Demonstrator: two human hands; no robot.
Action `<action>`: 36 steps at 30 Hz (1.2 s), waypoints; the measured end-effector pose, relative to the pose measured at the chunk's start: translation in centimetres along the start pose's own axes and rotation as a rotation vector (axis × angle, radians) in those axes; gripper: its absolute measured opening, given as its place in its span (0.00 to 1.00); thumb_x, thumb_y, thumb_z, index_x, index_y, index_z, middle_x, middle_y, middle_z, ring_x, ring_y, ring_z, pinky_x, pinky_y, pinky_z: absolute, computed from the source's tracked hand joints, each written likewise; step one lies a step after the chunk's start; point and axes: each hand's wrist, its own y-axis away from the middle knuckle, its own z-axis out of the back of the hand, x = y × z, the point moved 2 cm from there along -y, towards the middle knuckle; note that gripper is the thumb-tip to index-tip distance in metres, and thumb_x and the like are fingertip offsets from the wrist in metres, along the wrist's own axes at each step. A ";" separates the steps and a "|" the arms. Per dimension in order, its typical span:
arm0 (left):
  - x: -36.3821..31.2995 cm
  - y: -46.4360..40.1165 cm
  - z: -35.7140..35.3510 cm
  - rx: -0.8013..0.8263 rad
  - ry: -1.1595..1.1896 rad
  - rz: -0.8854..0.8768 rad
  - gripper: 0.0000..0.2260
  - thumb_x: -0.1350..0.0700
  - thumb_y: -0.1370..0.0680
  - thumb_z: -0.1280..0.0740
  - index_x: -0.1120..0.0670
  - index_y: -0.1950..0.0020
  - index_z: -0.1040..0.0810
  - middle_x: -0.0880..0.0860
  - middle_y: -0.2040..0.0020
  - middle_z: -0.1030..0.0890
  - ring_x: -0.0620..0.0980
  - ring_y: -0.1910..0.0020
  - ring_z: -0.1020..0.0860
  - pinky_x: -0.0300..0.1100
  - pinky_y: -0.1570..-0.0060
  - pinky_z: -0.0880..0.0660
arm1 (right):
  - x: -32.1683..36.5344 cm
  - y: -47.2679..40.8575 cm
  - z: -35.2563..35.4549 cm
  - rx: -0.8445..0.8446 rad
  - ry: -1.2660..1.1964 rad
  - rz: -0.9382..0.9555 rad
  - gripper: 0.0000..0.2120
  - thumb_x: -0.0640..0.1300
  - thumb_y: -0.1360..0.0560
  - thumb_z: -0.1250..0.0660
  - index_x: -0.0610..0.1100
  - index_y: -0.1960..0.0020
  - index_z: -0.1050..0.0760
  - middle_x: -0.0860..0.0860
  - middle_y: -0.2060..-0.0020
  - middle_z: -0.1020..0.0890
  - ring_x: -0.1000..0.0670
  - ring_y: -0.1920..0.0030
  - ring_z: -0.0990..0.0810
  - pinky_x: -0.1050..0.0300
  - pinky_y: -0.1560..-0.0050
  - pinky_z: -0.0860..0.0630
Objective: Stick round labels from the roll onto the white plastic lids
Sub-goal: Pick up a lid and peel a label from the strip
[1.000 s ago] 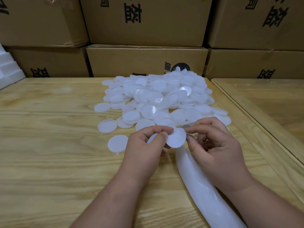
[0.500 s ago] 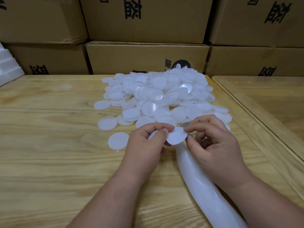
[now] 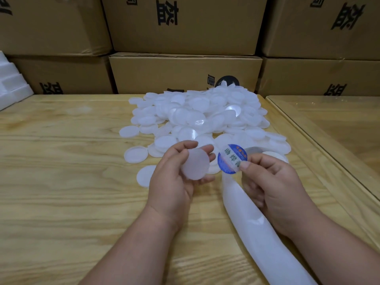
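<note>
A: Background? Stacked cardboard boxes [image 3: 185,25] with black printed characters, along the wooden table's [image 3: 61,182] far edge.

B: Noted. White foam blocks [image 3: 10,85] at the far-left corner; second tabletop [image 3: 339,124] adjoins right.

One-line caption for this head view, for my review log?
Left hand holds a white lid while right hand pinches a peeled blue round label beside it, above the backing strip.

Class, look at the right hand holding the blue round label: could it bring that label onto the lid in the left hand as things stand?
Probably yes. The right hand pinches the blue round label just beside the lid, whose flat face is bare in the left hand; nothing lies between them.
</note>
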 end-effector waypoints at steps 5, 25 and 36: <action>0.4 0.3 -1.1 0.099 0.102 0.110 0.14 0.53 0.24 0.38 0.60 0.44 0.23 0.65 0.43 0.16 0.59 0.47 0.15 0.51 0.51 0.18 | -0.1 0.1 -0.5 0.077 0.067 -0.104 0.05 0.47 0.31 0.29 0.47 0.62 0.16 0.51 0.77 0.36 0.56 0.78 0.41 0.66 0.79 0.41; 1.1 0.0 -1.2 0.188 -0.002 0.107 0.14 0.60 0.30 0.39 0.59 0.46 0.22 0.62 0.45 0.15 0.57 0.48 0.15 0.48 0.57 0.17 | -0.5 0.0 -1.1 0.114 0.084 -0.109 0.09 0.49 0.30 0.28 0.43 0.61 0.15 0.45 0.63 0.15 0.53 0.65 0.20 0.64 0.63 0.25; 1.1 0.3 -1.3 0.164 -0.084 0.070 0.11 0.60 0.29 0.36 0.54 0.49 0.19 0.58 0.45 0.14 0.58 0.44 0.16 0.49 0.52 0.18 | -0.5 -0.1 -1.2 0.077 0.133 -0.078 0.09 0.42 0.24 0.29 0.44 0.62 0.15 0.44 0.63 0.14 0.55 0.64 0.18 0.66 0.61 0.24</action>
